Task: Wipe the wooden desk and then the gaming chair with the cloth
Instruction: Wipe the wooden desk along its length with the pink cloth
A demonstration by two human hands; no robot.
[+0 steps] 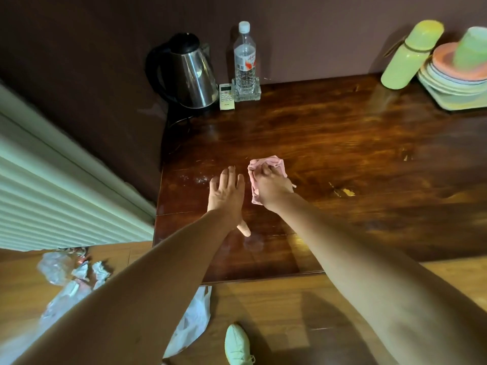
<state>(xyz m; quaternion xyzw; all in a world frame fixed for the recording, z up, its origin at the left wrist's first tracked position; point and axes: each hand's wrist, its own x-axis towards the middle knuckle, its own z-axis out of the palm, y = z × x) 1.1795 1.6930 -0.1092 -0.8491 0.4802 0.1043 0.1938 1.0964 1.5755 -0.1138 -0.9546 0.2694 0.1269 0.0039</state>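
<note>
Pink cloth (266,167) sits bunched on the surface (342,143) near its left end, under the right hand (271,185), whose fingers (266,172) curl into the folds and grip it. Left hand (226,191) is palm down just beside it, fingers straight, holding nothing. Cloth looks soft, light and limp. It probably drags if pinched by an edge, so hold the wad mid-body with the palm pressing down. White specks (197,179) lie just left.
</note>
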